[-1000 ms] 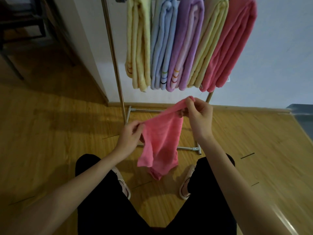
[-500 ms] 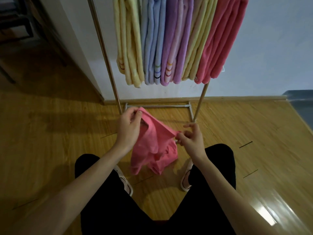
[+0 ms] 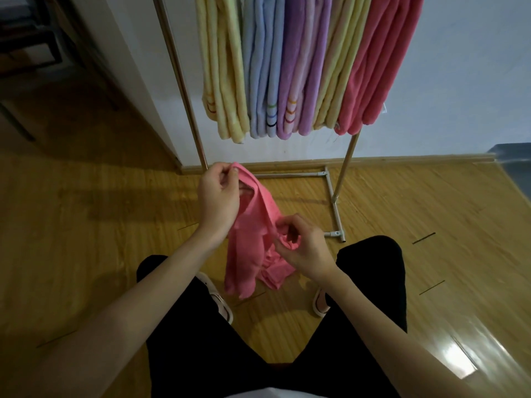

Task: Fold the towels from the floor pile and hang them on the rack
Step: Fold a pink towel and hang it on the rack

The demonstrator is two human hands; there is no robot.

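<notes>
Right now my left hand point(image 3: 219, 196) pinches the top corner of the pink towel point(image 3: 253, 237) between thumb and fingertips, raised at the far side of my reach. My right hand point(image 3: 301, 245), nearer and lower, has its fingers curled into the cloth at the towel's right edge, gripping a fold there. Between the two the towel slopes down rightward, and most of it hangs bunched in front of my knees, its lowest part down by the wooden floor point(image 3: 86, 225) between my slippers; whether it touches the boards I cannot tell.

Beyond my hands stands the rack point(image 3: 184, 90) against the white wall point(image 3: 459, 67), with folded towels already hung on it: yellow point(image 3: 227, 81), blue point(image 3: 264, 76), purple point(image 3: 301, 73), another pale yellow point(image 3: 336, 73) and pink point(image 3: 379, 64) at the right.

I judge this to be the step of finding corners, before any real fold. Next I would need the right hand to work along the edge to the matching corner, then spread the towel flat and taut.
</notes>
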